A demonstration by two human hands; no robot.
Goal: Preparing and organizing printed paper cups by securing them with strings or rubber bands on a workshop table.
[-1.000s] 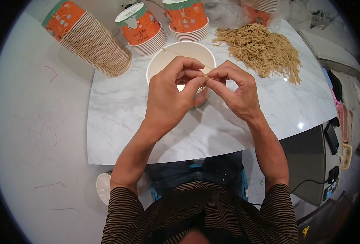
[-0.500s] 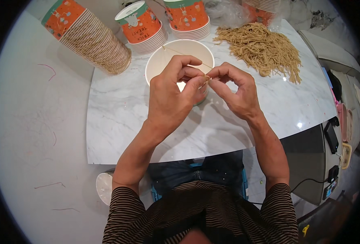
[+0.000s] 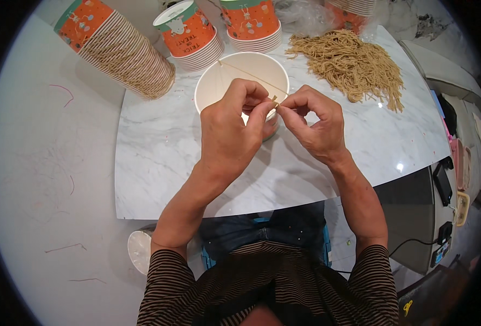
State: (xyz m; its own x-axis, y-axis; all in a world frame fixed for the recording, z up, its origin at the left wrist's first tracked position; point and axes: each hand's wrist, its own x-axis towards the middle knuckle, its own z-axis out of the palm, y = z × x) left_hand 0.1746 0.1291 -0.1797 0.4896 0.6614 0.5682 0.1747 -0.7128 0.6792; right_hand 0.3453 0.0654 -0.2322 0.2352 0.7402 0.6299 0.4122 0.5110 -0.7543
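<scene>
A white-lined paper bucket (image 3: pixel 210 87) stands on the table in front of me, its mouth facing up. A tan cord (image 3: pixel 246 72) runs from its far left rim across the opening toward my right hand. My left hand (image 3: pixel 232 125) pinches the cord's end near the bucket's near rim, a short tip poking up between the fingertips. My right hand (image 3: pixel 316 122) pinches the same cord right beside it, thumb against forefinger. The two hands' fingertips almost meet. They hide part of the bucket's near side.
A heap of tan cords (image 3: pixel 349 68) lies at the back right. Nested orange and green paper buckets stand at the back, with a leaning stack (image 3: pixel 126 54) at the left. Clear plastic bags (image 3: pixel 305 19) lie behind. A grey cabinet (image 3: pixel 406 212) borders the marbled table (image 3: pixel 159 174).
The bucket has shifted very slightly right. My fingers have closed tighter together at the cord, and its short tip now shows upright between them.
</scene>
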